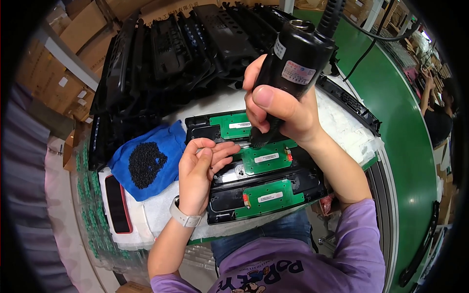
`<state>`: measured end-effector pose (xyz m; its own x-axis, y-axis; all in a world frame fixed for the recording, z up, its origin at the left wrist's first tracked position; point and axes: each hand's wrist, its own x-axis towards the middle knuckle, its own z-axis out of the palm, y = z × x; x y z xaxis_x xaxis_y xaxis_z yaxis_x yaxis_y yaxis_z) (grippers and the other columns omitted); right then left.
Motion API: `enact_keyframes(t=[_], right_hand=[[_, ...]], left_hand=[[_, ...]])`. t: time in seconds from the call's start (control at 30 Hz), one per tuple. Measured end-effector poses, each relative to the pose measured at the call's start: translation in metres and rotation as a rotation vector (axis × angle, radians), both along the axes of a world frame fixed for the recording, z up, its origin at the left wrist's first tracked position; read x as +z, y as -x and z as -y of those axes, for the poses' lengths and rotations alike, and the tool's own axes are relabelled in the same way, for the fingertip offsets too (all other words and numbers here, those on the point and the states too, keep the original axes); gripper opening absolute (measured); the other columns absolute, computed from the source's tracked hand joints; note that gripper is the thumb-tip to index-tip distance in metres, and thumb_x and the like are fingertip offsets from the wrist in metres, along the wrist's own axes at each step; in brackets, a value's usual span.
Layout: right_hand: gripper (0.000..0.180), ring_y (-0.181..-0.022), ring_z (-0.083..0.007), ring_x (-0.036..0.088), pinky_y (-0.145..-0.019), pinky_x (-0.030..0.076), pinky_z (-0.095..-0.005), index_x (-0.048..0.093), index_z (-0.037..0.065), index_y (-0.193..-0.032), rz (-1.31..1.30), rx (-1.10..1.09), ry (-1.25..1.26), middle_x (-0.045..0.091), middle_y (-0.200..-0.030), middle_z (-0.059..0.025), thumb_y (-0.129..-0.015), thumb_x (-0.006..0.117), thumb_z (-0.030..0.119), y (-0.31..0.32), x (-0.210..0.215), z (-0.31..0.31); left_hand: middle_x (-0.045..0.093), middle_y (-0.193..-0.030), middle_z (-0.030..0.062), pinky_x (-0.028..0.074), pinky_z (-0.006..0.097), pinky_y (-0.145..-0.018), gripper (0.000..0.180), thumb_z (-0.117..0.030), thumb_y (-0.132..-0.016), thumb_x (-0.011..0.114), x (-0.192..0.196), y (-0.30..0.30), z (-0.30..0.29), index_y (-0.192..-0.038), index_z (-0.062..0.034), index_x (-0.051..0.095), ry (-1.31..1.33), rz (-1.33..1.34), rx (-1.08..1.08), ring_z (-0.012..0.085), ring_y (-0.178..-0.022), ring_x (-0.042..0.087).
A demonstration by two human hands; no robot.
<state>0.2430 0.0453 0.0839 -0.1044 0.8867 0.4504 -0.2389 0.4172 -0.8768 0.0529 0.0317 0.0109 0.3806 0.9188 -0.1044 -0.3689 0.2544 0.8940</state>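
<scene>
Your right hand (288, 105) gripped the black power screwdriver (293, 51), nose down, toward one o'clock of the middle circuit board (251, 167). Your left hand (198, 168) was at nine o'clock, palm up, fingers loosely curled; whether they held anything, I couldn't tell. They sat near the tool's nose, so a slip might have nicked them or scratched the board. Bumping the blue cloth (177, 146), farther toward nine, could have scattered its small black pieces (146, 163).
</scene>
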Motion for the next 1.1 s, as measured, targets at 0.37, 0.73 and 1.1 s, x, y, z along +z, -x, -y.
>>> enact_keyframes(t=[0.37, 0.73, 1.1], right_hand=[[0.025, -0.039, -0.007, 0.045, -0.036, 0.033, -0.0217, 0.054, 0.003, -0.062, -0.06, 0.077, 0.042, 0.049, -0.049, -0.0006, -0.077, 0.068, 0.017, 0.008, -0.005, -0.019], [0.024, -0.041, -0.01, 0.047, -0.039, 0.037, -0.0219, 0.05, -0.001, -0.084, 0.018, 0.117, 0.022, 0.05, -0.055, -0.0047, -0.074, 0.066, 0.014, 0.007, -0.002, 0.0], [0.046, -0.041, -0.0108, 0.042, -0.049, 0.043, -0.0296, 0.049, 0.005, -0.099, -0.539, 0.244, -0.224, 0.047, -0.059, -0.0008, -0.088, 0.045, 0.049, -0.011, 0.002, 0.001]], left_hand=[[0.043, -0.057, -0.0003, 0.02, 0.018, -0.039, 0.013, -0.016, -0.096, 0.04, -0.002, 0.002, -0.003, -0.098, -0.0061, 0.047, 0.01, -0.112, -0.129, 0.0036, -0.045, 0.03], [0.065, -0.081, 0.0127, 0.034, 0.017, -0.045, 0.012, -0.011, -0.091, 0.054, -0.005, 0.001, -0.003, -0.099, -0.0042, 0.049, -0.031, -0.141, -0.146, 0.0065, -0.049, 0.047], [0.063, -0.072, 0.0087, 0.034, 0.016, -0.042, 0.01, -0.009, -0.089, 0.058, -0.001, 0.004, 0.0, -0.084, -0.0004, 0.057, -0.079, -0.115, -0.143, 0.0041, -0.046, 0.045]])
